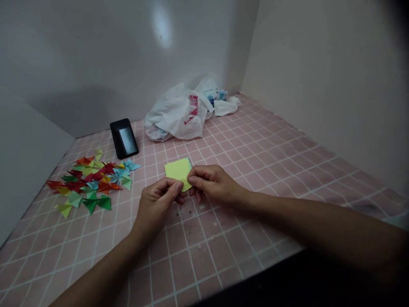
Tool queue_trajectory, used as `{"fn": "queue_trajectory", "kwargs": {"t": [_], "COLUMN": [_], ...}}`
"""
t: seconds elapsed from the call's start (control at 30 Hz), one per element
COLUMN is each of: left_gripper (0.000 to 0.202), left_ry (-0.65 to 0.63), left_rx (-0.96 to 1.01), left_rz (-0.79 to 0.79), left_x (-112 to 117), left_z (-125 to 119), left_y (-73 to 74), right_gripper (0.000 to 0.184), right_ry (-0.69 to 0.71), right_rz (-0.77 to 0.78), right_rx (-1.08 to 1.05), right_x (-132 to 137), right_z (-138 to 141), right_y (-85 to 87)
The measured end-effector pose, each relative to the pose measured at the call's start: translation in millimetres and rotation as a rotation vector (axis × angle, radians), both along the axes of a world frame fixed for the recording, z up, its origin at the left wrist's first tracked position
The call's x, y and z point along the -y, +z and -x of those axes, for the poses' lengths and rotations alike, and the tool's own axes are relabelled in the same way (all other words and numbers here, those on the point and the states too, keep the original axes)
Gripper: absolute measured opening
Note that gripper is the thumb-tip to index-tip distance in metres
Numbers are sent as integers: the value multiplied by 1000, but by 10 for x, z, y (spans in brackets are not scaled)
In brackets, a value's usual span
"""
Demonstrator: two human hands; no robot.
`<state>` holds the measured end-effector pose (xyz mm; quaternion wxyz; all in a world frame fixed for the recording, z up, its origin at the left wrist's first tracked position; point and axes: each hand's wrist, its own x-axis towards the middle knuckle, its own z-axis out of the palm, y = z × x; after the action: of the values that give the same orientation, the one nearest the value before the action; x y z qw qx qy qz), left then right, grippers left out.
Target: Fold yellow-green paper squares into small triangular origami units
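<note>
Yellow origami paper (pixel 177 169) sits pinched between the left hand (pixel 156 207) and right hand (pixel 212 184), together above the pink tiled surface (pixel 194 256), with folded paper pieces (pixel 86 181) at nine o'clock; this folding step seemingly calls for a firm crease next.

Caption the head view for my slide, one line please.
Left hand and right hand hold yellow paper beside folded paper triangles.
</note>
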<state>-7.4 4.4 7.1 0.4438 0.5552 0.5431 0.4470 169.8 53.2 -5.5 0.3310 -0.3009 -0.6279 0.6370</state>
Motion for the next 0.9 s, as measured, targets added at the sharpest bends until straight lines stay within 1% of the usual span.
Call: {"fn": "queue_trajectory", "kwargs": {"t": [0.07, 0.13, 0.2, 0.3, 0.4, 0.5, 0.6, 0.7, 0.8, 0.9], "left_gripper": [20, 20, 21, 22, 19, 18, 17, 13, 12, 12], "left_ry": [4, 1, -19, -70, -89, -54, -27, 32, 60, 61], "left_rx": [11, -11, -51, -69, -35, -7, -20, 46, 115, 200], "left_rz": [13, 2, -12, 12, 19, 9, -6, -22, -10, 49], "left_x": [-12, -25, -30, -21, -18, -30, -39, -31, -21, -21], "left_z": [14, 29, 36, 29, 10, -2, 3, 11, 13, 13], "left_y": [5, 10, 13, 11, 10, 19, 27, 16, -17, -60], "right_gripper": [20, 24, 26, 23, 23, 24, 21, 20, 24, 26], "right_ry": [29, 47, 34, 8, 0, -5, -3, -6, 45, 97], "right_rz": [30, 48, 20, -32, 2, 4, -14, 36, 90, 112], "right_rx": [0, -8, -11, 4, 7, -18, -66, -86, -63, -49], "right_x": [-15, -29, -27, 0, 12, -9, -26, -11, 16, 31], "right_z": [-1, 2, 4, -2, -11, -5, 15, 31, 35, 31], "right_y": [6, -1, -7, 4, 12, -6, -26, -31, -39, -55]}}
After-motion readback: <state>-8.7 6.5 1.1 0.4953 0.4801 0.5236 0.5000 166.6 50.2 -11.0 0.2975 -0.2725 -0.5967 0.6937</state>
